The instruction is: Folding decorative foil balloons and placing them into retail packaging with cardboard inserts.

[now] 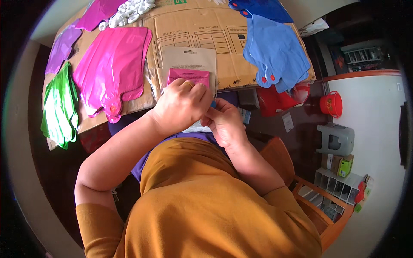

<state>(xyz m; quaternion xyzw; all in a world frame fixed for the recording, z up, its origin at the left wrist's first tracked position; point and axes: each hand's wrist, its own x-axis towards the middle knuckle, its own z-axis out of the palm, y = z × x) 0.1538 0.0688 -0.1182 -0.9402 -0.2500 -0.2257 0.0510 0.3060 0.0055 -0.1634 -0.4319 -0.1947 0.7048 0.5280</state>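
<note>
A flat hanging package (189, 58) with a pale header and a pink panel lies at the near edge of the cardboard. My left hand (183, 103), with a ring on one finger, is closed over the package's lower end. Right beside it, my right hand (227, 124) has its thumb and fingers pinched together, meeting the left fingertips. A small blue bit (213, 104) shows between the two hands. What the right fingers hold is mostly hidden. To the left lies a stack of shiny pink flat sheets (114, 69) with a narrow tab.
Flattened cardboard (206, 26) covers the table. It bears green foil sheets (60, 107), purple sheets (62, 49), curled white pieces (129, 13) and light blue sheets (275, 51). A red bucket (331, 104), grey bin (335, 138) and wooden chair (318, 202) stand at right.
</note>
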